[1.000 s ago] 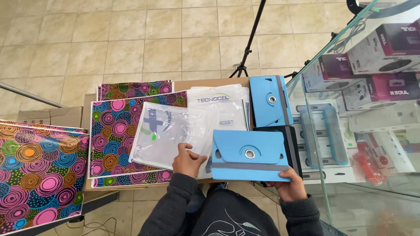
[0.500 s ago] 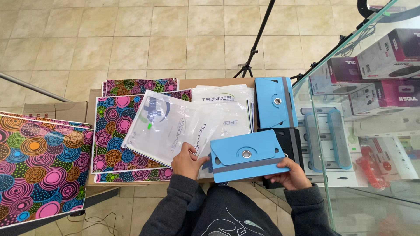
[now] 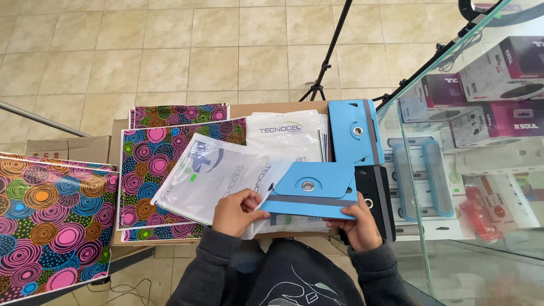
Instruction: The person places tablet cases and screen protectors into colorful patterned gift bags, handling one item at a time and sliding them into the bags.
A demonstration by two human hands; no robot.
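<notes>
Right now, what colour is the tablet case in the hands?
Light blue, with a grey band, the tablet case shows best in the head view.

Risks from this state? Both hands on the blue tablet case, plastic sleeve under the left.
1. The blue case is held only at its lower corners by the left hand and right hand; it may tip or slip.
2. The clear plastic sleeve lies loose and slanted over the patterned covers; a nudge from the left hand might slide it off the stack.
3. The glass panel stands close beside the right hand; a wide swing could knock it.
</notes>
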